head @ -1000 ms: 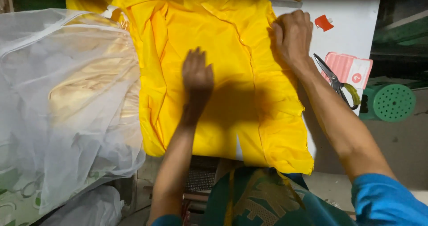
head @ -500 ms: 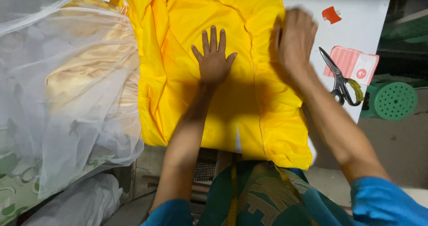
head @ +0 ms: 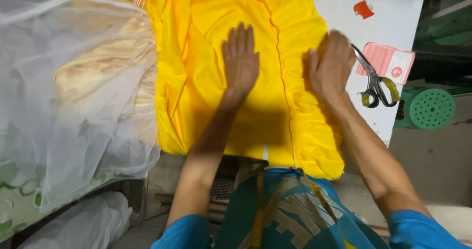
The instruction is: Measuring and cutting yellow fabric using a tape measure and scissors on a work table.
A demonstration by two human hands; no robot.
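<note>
Yellow garment [head: 275, 96] spread flat on white table [head: 398, 13], long axis 12-to-6. Left hand [head: 241, 62] laid open, palm pressed at centre, nothing grasped. Right hand [head: 332, 64] pressed flat on 3 o'clock edge; grip not discernible. Scissors [head: 376, 82] and pink-striped packet [head: 388, 62] at 3 o'clock; red tag [head: 364, 9] at 1. Clear plastic bag [head: 73, 96] at 9. Green stool [head: 430, 109] beyond table.
</note>
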